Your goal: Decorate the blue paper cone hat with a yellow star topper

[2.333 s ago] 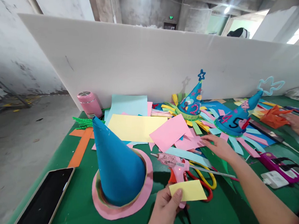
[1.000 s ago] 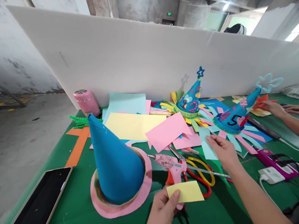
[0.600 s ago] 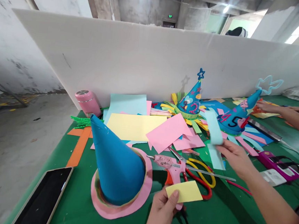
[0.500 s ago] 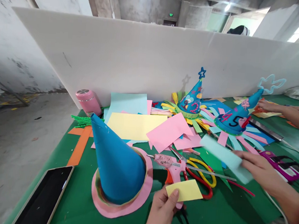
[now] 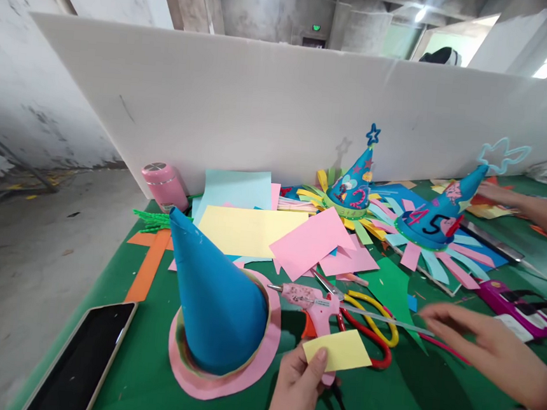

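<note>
Between the thumb and fingers of my left hand (image 5: pixel 298 386) is a small yellow piece of paper (image 5: pixel 337 350). It hangs in front of the handle of a pink glue gun (image 5: pixel 311 297). My right hand (image 5: pixel 476 347) is over the table at the right, slightly blurred, fingers stretched forward and nothing visible in them. Scissors (image 5: pixel 372 309) with red and yellow handles lie beside the glue gun, a clear glue stick crossing them. To the left of my left hand a plain blue paper cone hat (image 5: pixel 219 302) stands inside a pink paper ring (image 5: pixel 219 388).
Decorated cone hats (image 5: pixel 352 185) (image 5: pixel 445 217) stand farther back. Coloured sheets (image 5: pixel 252 232) are heaped mid-table. A phone (image 5: pixel 82 357) lies at the left edge, a pink bottle (image 5: pixel 165 186) behind. A purple power strip (image 5: pixel 514 302) is at right, and another person's arm (image 5: pixel 536 212) reaches in.
The light blue paper has left my right hand and is out of sight; that hand has shifted slightly right and lower. My left hand keeps the yellow paper in nearly the same place.
</note>
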### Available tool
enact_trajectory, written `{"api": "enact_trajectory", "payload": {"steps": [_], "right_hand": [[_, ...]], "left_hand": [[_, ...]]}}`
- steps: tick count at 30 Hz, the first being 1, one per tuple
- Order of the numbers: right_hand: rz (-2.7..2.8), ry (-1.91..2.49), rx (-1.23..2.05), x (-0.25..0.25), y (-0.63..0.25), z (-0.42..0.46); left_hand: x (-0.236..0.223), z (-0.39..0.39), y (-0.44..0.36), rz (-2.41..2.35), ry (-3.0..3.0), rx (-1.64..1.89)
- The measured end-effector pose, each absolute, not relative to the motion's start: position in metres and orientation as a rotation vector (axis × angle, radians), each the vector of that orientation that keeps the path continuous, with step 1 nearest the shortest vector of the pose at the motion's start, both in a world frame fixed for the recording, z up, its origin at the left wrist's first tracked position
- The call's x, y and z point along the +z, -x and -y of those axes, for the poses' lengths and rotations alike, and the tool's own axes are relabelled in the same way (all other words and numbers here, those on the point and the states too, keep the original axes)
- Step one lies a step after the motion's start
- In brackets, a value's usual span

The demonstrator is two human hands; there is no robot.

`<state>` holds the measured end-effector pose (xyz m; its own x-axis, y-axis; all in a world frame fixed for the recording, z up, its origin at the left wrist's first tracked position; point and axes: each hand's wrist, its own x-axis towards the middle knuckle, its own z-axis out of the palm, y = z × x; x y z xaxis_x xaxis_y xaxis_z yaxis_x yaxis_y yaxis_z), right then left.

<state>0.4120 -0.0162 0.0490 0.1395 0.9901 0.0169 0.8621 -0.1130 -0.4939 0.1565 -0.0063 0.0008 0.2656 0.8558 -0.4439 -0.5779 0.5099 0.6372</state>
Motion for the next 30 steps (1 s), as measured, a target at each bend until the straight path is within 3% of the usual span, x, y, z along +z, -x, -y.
{"api": "enact_trajectory", "payload": {"steps": [6,16,25,30], "right_hand": [[2.091,1.953,0.356,0.022,-0.389,-0.072],[2.156,1.774,0.3,0.009,-0.349,-0.119],[2.035,2.085,0.092,0.008,-0.431,-0.07],[2.163,2.085,0.087,-0.014,-0.426,-0.053]], "left_hand": [[-0.003,0.008,-0.157,-0.847,-0.403,0.998],[-0.004,0.006,-0.157,-0.847,-0.423,0.994],[-0.001,0.005,-0.157,-0.851,-0.405,0.976],[-0.002,0.008,-0.156,-0.847,-0.465,0.982]]}}
